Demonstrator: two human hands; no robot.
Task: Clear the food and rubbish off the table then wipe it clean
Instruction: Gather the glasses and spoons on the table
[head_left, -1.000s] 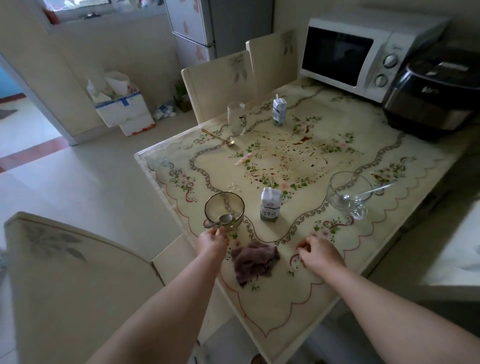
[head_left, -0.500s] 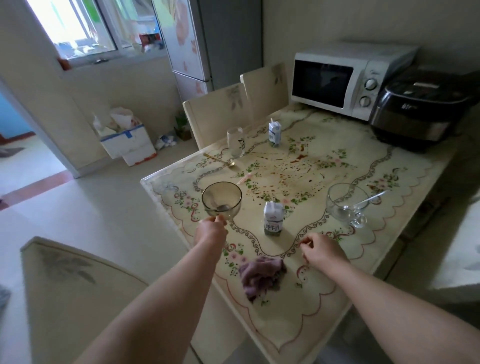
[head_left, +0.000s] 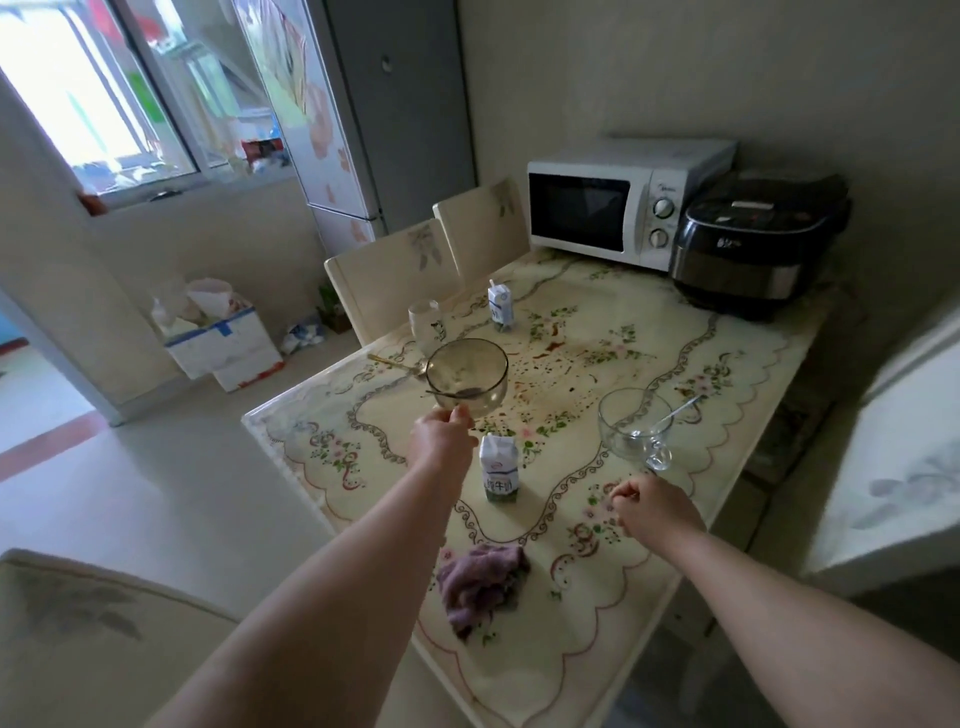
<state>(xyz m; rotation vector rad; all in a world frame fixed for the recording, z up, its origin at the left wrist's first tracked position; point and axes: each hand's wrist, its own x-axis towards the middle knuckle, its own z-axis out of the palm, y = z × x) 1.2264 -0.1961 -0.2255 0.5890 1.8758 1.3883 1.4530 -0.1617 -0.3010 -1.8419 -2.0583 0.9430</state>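
Note:
My left hand (head_left: 440, 435) grips the near rim of a smoky glass bowl (head_left: 466, 375) with a spoon inside and holds it above the table (head_left: 597, 613). My right hand (head_left: 652, 506) hovers with curled fingers over the table's near right part and holds nothing. A milk carton (head_left: 500, 469) stands between my hands. A second carton (head_left: 501, 305) with a straw stands at the far side. A clear glass mug (head_left: 635, 428) with a spoon sits on the right. A purple cloth (head_left: 480, 579) lies crumpled near the front edge. Dark food spills (head_left: 558, 366) spot the middle.
A drinking glass (head_left: 427, 325) and a gold spoon (head_left: 395, 364) sit at the far left edge. A microwave (head_left: 618, 200) and a black cooker (head_left: 756, 249) stand at the back. Chairs (head_left: 395, 275) stand behind the table, and another chair (head_left: 98, 634) is at my near left.
My left hand has lifted the smoky bowl off the table and carried it up and away from me. My right hand stays curled over the table. The view has risen.

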